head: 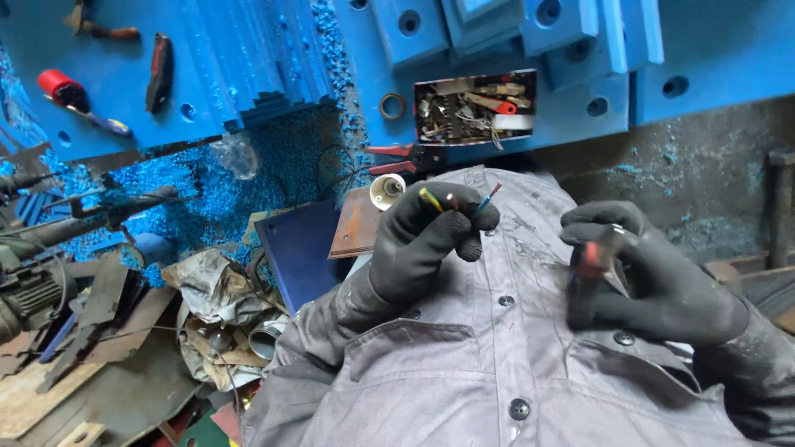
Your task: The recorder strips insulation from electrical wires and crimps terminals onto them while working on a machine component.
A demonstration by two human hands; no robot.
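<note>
A big blue plastic slab (248, 58) fills the far side of the bench, drilled with holes and edged with drifts of blue shavings (207, 194). Below it spreads a heap of scrap: a motor housing (25, 294), rusty plate (356, 223), crumpled rags. The person's grey work jacket (497, 356) takes up the near view. Set into the slab is a small metal tray of odds and ends (476, 108), with red-handled pliers (406, 159) lying just beneath it.

The left hand (422, 244), black-gloved, is closed around a cable, its separate wire ends (451, 201) sticking up above the fingers: a yellow one, a reddish one and a blue one, fanned apart. The blue tip seems bared to copper; I cannot tell about the others. The right hand (654, 277), well apart from the left, is curled tight on a small red-and-black tool (590, 273), blurred, its kind unclear. By the look of it, the conductors are separated, and nothing is joined to them yet.
</note>
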